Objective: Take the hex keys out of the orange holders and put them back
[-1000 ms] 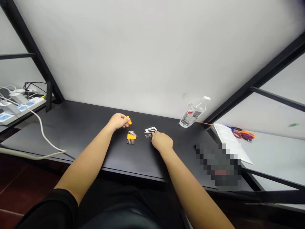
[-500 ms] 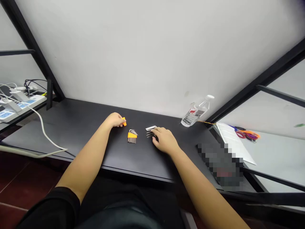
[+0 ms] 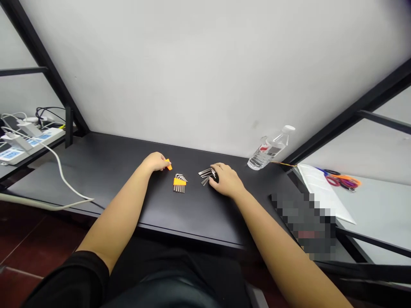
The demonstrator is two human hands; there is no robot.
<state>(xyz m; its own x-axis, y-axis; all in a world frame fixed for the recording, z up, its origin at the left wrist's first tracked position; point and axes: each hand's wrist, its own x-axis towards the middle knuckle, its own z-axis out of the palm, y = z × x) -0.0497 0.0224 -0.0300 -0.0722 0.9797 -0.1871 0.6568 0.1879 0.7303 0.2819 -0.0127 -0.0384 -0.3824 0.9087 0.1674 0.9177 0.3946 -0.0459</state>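
My left hand (image 3: 155, 162) rests on the black desk (image 3: 105, 167) with its fingers closed round a small orange holder (image 3: 168, 164). Just right of it lies a set of hex keys in an orange clip (image 3: 179, 183). My right hand (image 3: 225, 179) is curled over a bunch of loose silver hex keys (image 3: 206, 174), gathering them against the desk top; their bent ends fan out to the left of my fingers.
A clear water bottle (image 3: 269, 149) lies tilted at the back right by the wall. White paper (image 3: 324, 192) and scissors (image 3: 340, 179) sit on the neighbouring surface. A power strip (image 3: 24, 143) with a white cable (image 3: 61, 179) is at the left. A pixelated object (image 3: 303, 222) lies at the right.
My right hand slid right and closed over the loose hex keys, which now fan out instead of lying stacked. My left hand drew the orange holder slightly down and left.
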